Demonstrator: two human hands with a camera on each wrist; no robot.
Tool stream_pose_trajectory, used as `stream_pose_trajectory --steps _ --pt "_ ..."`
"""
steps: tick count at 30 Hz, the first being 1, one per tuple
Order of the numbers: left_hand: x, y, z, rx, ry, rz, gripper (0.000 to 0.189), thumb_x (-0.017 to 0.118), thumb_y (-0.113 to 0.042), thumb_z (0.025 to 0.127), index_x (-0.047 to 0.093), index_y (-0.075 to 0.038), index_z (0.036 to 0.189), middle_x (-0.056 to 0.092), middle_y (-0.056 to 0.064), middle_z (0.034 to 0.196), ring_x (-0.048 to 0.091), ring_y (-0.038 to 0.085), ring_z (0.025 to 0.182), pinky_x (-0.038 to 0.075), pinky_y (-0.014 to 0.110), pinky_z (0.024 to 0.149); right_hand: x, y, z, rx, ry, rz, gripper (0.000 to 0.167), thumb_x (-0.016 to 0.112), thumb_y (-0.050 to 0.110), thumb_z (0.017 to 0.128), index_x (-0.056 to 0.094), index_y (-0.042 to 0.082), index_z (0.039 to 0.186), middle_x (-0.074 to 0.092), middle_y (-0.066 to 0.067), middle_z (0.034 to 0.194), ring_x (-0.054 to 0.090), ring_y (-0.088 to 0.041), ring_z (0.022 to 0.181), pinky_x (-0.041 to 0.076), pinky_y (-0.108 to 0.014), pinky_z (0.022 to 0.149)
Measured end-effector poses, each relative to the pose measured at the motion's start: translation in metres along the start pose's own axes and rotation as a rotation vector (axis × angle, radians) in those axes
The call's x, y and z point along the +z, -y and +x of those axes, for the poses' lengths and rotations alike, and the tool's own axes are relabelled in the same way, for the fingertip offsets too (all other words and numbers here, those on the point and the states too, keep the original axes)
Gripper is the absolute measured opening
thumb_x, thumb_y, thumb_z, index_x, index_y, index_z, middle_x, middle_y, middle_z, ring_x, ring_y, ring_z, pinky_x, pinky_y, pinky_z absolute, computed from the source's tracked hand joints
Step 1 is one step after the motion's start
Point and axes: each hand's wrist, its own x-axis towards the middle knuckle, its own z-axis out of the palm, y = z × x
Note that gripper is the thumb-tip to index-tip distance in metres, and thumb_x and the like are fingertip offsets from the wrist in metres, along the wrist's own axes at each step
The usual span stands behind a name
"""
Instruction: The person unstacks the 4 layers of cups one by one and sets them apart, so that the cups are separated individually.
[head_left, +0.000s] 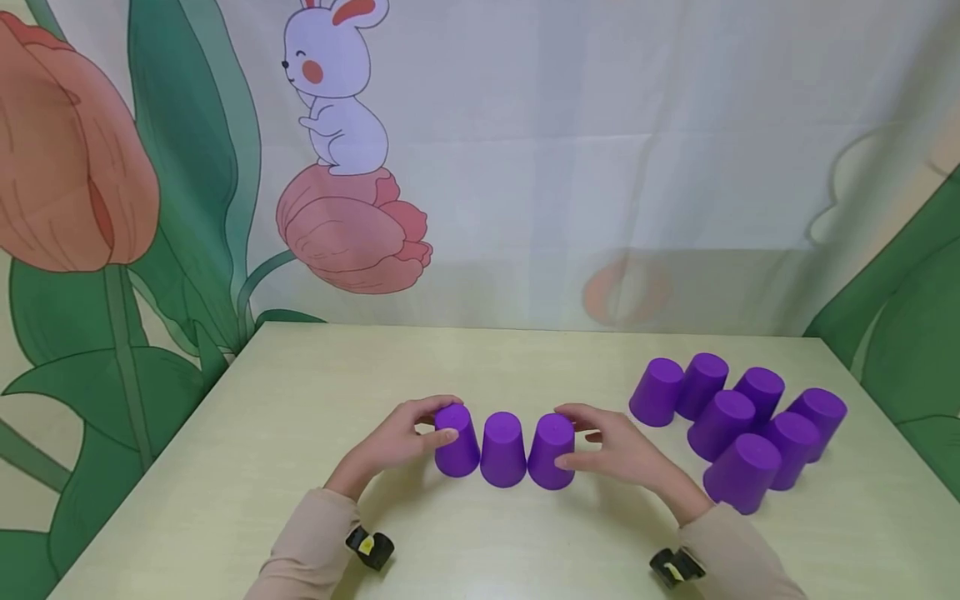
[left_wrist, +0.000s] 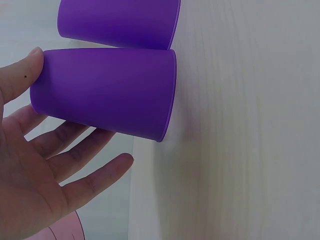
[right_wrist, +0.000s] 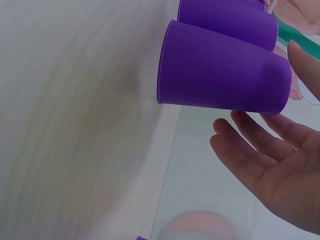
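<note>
Three purple cups stand upside down in a row on the table, side by side. My left hand is at the left cup, thumb on the near side and fingers around the far side by its base. In the left wrist view the thumb meets this cup near its narrow end, the other fingers spread behind it. The middle cup has no hand on it. My right hand holds the right cup between thumb and fingers; the right wrist view shows that cup with its rim at the tabletop.
Several more upside-down purple cups stand grouped at the right of the pale table, beside the right forearm. A printed curtain hangs behind the table's back edge. Each wrist bears a small black camera.
</note>
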Motion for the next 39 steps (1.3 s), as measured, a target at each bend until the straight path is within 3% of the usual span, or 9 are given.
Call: stream_pose_trajectory --steps 11,22,33,39 --pt "0.000 0.000 0.001 -0.005 0.004 0.015 0.042 0.062 -0.016 0.087 0.051 0.000 0.125 0.061 0.009 0.108 0.056 0.026 0.100 0.043 0.044 0.086 0.006 0.002 0.004 0.004 -0.024 0.026 0.042 0.071 0.022 0.080 0.056 0.003 0.115 0.062 -0.007 0.105 0.057 -0.026 0.097 0.045 -0.047 0.082" --pt "0.000 -0.001 0.000 -0.019 0.001 0.014 0.041 0.062 -0.017 0.087 0.052 -0.003 0.125 0.061 0.007 0.108 0.055 0.026 0.101 0.042 0.046 0.087 0.000 -0.002 -0.003 0.028 -0.074 0.000 0.044 0.071 0.022 0.079 0.057 0.005 0.117 0.063 -0.005 0.106 0.057 -0.023 0.096 0.046 -0.043 0.084" --pt "-0.001 -0.001 0.001 -0.011 0.003 0.010 0.042 0.062 -0.018 0.087 0.051 -0.002 0.125 0.061 0.008 0.108 0.055 0.026 0.101 0.041 0.046 0.088 -0.015 -0.008 -0.013 -0.018 -0.164 -0.079 0.045 0.072 0.019 0.078 0.057 0.000 0.116 0.063 -0.010 0.104 0.060 -0.025 0.091 0.049 -0.040 0.079" --pt "0.000 0.000 0.001 0.003 0.005 0.033 0.043 0.061 -0.018 0.088 0.051 0.000 0.125 0.061 0.009 0.108 0.056 0.026 0.100 0.043 0.044 0.086 -0.024 -0.009 -0.019 0.035 -0.172 -0.071 0.046 0.072 0.019 0.078 0.057 0.000 0.117 0.063 -0.011 0.106 0.059 -0.025 0.093 0.048 -0.042 0.081"
